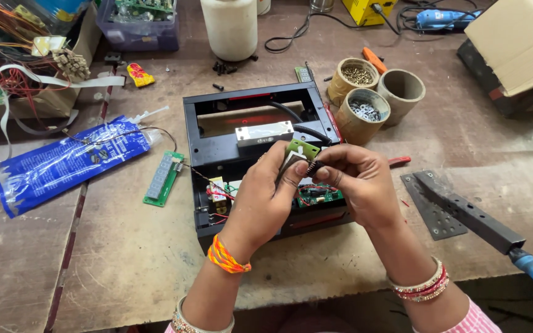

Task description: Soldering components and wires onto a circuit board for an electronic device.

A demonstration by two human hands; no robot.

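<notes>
Near bench edge: left hand (265, 196) and right hand (356, 179) meet above the open black case (217, 157), both closed on a small green circuit board (301, 150); right fingertips (327, 176) pinch a black coiled cable end against it. Perforated metal bar (464, 209) lies toward the right edge. Blue plastic bag (63, 163) toward the left. Farther back, three cardboard tubes (368, 92) of screws and washers.
</notes>
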